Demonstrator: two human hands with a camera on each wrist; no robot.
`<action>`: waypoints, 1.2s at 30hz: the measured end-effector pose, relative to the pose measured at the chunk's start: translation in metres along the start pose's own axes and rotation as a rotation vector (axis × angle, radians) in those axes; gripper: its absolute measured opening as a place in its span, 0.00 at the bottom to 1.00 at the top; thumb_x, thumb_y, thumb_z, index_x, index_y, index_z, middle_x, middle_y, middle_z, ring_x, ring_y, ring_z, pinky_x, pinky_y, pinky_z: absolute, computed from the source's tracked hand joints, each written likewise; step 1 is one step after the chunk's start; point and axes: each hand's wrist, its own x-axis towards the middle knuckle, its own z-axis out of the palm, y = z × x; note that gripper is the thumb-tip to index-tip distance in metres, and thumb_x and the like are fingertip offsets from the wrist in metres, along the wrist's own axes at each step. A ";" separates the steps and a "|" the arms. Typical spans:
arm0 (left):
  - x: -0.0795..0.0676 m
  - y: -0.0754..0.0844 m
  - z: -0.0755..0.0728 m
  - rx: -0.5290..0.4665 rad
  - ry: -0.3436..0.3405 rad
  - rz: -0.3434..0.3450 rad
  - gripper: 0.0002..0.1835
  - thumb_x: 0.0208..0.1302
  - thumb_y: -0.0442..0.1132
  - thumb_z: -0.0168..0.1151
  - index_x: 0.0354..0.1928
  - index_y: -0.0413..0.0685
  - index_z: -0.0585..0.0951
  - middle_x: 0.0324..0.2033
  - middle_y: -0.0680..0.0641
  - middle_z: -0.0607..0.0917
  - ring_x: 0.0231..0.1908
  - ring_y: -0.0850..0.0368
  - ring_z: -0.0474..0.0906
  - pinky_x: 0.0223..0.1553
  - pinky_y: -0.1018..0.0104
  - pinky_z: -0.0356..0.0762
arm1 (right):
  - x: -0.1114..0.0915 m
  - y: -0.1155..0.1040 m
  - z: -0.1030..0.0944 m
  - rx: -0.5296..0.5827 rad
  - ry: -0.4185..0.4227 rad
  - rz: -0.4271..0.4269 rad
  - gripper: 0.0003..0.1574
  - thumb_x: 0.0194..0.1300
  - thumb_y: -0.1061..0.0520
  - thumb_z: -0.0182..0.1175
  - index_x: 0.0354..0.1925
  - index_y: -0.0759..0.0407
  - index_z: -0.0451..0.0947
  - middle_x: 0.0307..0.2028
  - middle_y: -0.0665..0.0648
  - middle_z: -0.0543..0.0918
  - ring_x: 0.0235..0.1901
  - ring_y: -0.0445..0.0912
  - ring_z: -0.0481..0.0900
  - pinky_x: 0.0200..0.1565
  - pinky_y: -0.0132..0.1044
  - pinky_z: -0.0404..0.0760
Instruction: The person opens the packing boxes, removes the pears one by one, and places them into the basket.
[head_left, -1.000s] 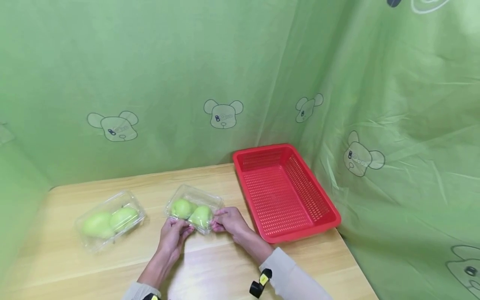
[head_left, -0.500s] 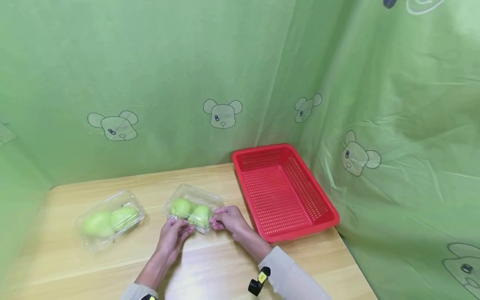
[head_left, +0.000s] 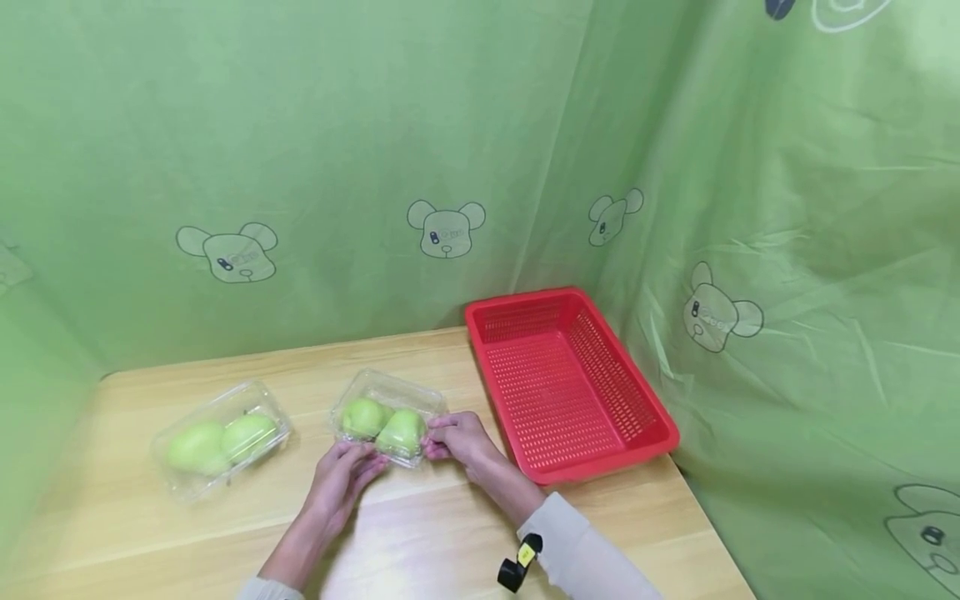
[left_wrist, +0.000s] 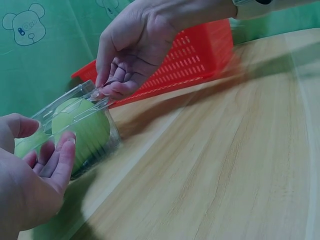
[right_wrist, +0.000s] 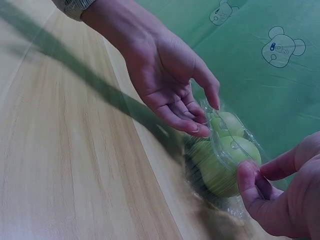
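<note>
A clear plastic clamshell box with green pears inside lies on the table in the head view. My left hand holds its front rim, the thumb above and the curled fingers below. At the box's right front corner, the thumb and fingers of my right hand pinch the plastic edge. The left wrist view shows the lid and base rims close together between the hands; whether they are latched cannot be told. Further left lies a second clear box holding two green pears.
A red perforated plastic basket stands to the right of the hands, against the back and right curtains. The wooden table runs to a green curtain printed with bear heads.
My left hand has shifted slightly back toward me and to the left along the rim. The right hand keeps its pinch at the corner, and the boxes have stayed put.
</note>
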 end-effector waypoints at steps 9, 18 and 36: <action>-0.002 0.009 -0.010 0.022 -0.025 0.030 0.15 0.75 0.39 0.58 0.55 0.41 0.67 0.46 0.47 0.83 0.47 0.55 0.86 0.61 0.62 0.84 | 0.002 -0.001 -0.001 -0.005 -0.004 -0.009 0.21 0.67 0.72 0.58 0.58 0.78 0.75 0.35 0.66 0.88 0.24 0.40 0.84 0.33 0.30 0.89; -0.004 0.018 -0.026 -0.029 -0.018 0.075 0.12 0.82 0.41 0.46 0.53 0.39 0.71 0.44 0.48 0.84 0.48 0.55 0.86 0.64 0.61 0.83 | 0.001 -0.003 -0.002 -0.006 -0.007 -0.006 0.20 0.66 0.73 0.58 0.57 0.79 0.75 0.34 0.66 0.88 0.24 0.40 0.84 0.32 0.30 0.89; 0.004 0.026 -0.039 -0.036 0.074 0.013 0.12 0.80 0.37 0.50 0.59 0.42 0.70 0.37 0.56 0.85 0.43 0.63 0.86 0.60 0.69 0.83 | -0.001 -0.001 -0.003 -0.010 -0.015 -0.014 0.17 0.67 0.72 0.58 0.53 0.80 0.78 0.32 0.64 0.89 0.23 0.40 0.84 0.33 0.31 0.89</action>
